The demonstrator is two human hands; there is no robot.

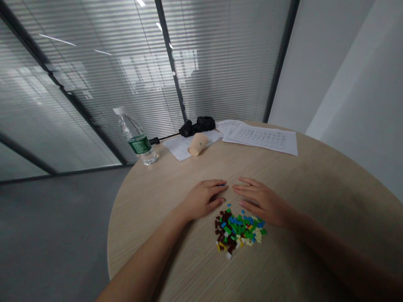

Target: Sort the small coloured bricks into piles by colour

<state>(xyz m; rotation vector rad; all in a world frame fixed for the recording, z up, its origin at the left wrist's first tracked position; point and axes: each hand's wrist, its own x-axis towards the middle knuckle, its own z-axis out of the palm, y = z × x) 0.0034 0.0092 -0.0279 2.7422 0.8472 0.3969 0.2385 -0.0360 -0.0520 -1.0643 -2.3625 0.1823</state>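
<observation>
Tiny plastic bricks [239, 231] lie in a loose, mixed-colour heap, just on the body side of both hands and between them. The right hand [261, 202] is open and flat, slightly nearer the heap; the left hand [203, 199] rests palm down, fingers lightly curled over a blue fleck, too small to tell whether pinched. The hands are apart. Farther along the table [315, 188] lie a paper cup [197, 144] on its side, a water bottle [137, 138] and printed sheets [261, 136].

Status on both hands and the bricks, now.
Left hand flat on wooden table, blue brick at fingertips. Right hand flat. Small plastic bricks heaped below both hands.
</observation>
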